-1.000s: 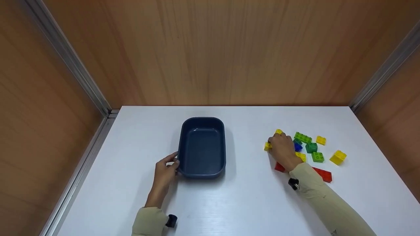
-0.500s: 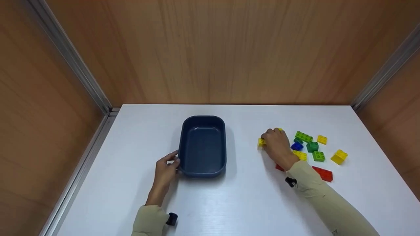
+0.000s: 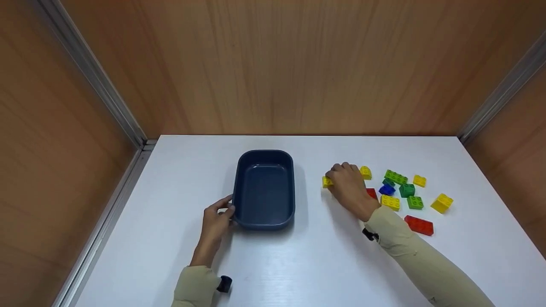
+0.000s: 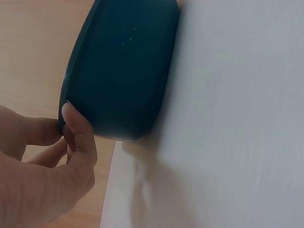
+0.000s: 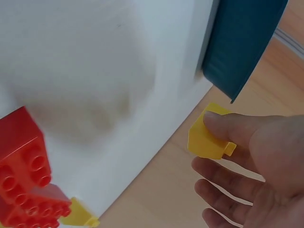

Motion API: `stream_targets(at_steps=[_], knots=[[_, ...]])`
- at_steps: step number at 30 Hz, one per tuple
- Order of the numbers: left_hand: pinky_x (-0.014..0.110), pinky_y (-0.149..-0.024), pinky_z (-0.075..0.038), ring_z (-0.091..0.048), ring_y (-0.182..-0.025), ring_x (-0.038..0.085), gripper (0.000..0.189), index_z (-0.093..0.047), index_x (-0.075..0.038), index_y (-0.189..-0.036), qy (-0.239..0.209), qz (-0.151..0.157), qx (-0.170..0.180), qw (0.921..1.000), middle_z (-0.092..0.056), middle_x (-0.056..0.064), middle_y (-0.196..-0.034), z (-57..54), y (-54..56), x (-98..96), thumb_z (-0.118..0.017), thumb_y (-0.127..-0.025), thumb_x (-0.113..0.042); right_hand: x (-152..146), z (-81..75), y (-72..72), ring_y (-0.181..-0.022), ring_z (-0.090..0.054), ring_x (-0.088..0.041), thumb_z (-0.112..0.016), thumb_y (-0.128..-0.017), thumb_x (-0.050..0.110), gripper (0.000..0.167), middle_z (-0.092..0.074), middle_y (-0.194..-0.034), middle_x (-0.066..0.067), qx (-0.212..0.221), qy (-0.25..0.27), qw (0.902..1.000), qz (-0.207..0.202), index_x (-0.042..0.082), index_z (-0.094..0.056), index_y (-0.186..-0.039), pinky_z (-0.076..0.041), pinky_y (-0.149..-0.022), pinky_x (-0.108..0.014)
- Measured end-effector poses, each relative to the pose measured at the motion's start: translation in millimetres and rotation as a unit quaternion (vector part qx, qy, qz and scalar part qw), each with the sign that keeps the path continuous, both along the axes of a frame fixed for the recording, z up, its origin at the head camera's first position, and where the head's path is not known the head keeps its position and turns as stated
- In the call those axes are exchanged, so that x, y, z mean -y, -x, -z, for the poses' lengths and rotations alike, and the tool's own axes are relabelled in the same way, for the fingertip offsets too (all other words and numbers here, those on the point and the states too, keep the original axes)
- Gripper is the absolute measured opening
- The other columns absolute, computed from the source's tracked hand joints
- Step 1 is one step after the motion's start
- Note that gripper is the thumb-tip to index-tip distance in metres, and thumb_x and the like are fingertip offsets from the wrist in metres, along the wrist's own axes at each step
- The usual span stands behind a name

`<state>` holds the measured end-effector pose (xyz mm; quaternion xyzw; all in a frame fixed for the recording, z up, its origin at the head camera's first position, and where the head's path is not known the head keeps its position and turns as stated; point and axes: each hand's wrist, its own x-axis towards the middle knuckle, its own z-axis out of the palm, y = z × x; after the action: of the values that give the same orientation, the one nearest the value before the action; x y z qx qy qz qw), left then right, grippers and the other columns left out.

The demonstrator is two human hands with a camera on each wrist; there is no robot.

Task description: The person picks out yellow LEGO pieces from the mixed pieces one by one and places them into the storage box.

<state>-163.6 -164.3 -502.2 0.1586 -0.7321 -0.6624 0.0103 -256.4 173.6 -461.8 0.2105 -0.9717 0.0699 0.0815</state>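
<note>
Right of the blue tray [image 3: 263, 200], over the bench [image 3: 273, 273], noted a yellow block [image 3: 326, 182] pinched by the right hand [image 3: 349, 186]. Found the tray's long axis running away from the person, near-left rim held by the left hand [image 3: 215, 221]. Observed the block at the right hand's tray-facing fingertips.

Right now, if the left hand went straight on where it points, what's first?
Most likely the dark blue tray: the left hand touches its left side, so there looks to be no free gap before it. Exact angle into the wall is hard to judge.
</note>
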Motion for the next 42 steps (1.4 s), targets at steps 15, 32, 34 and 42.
stream_targets(at_steps=[15, 32, 34, 42], knots=[[0.023, -0.065, -0.054, -0.059, -0.079, 0.013, 0.04, -0.057, 0.007, -0.146, -0.005, -0.001, 0.004, 1.0, -0.056, 0.019, -0.118, -1.0, -0.2, 0.4, -0.055, -0.107, 0.001, 34.3, -21.1, -6.6, -0.108, -0.062, -0.033, -0.085, -0.092, 0.013, 0.031, -0.074, -0.117, -0.014, 0.005, -0.016, 0.9999, -0.004, 0.006, -0.079, -0.122, -0.052, -0.103, -0.047], [0.022, -0.063, -0.054, -0.06, -0.076, 0.014, 0.039, -0.06, 0.007, -0.143, 0.013, -0.012, 0.01, 0.9998, -0.057, 0.019, -0.115, -2.7, 3.8, -0.8, -0.056, -0.105, 0.004, 66.2, -28.8, -12.4, -0.106, -0.062, -0.031, -0.084, -0.093, 0.015, 0.025, -0.073, -0.113, -0.011, -0.023, -0.012, 0.9984, -0.051, 0.007, -0.08, -0.117, -0.051, -0.102, -0.046], [0.023, -0.062, -0.054, -0.061, -0.074, 0.013, 0.039, -0.06, 0.009, -0.143, 0.009, -0.012, 0.006, 0.9999, -0.057, 0.019, -0.114, -2.5, 3.8, -0.7, -0.056, -0.104, 0.006, 69.8, -28.0, -12.5, -0.105, -0.063, -0.031, -0.084, -0.093, 0.014, 0.023, -0.073, -0.111, -0.011, -0.029, -0.008, 0.9978, -0.06, 0.007, -0.081, -0.114, -0.052, -0.1, -0.047], [0.023, -0.062, -0.055, -0.06, -0.073, 0.012, 0.039, -0.061, 0.009, -0.142, 0.005, -0.012, 0.004, 0.9999, -0.058, 0.019, -0.114, -1.4, 2.4, -0.9, -0.057, -0.104, 0.005, 82.4, -27.1, -12.6, -0.102, -0.064, -0.033, -0.086, -0.09, 0.01, 0.022, -0.073, -0.109, -0.012, -0.031, 0.013, 0.9955, -0.088, 0.005, -0.08, -0.111, -0.053, -0.097, -0.049]])
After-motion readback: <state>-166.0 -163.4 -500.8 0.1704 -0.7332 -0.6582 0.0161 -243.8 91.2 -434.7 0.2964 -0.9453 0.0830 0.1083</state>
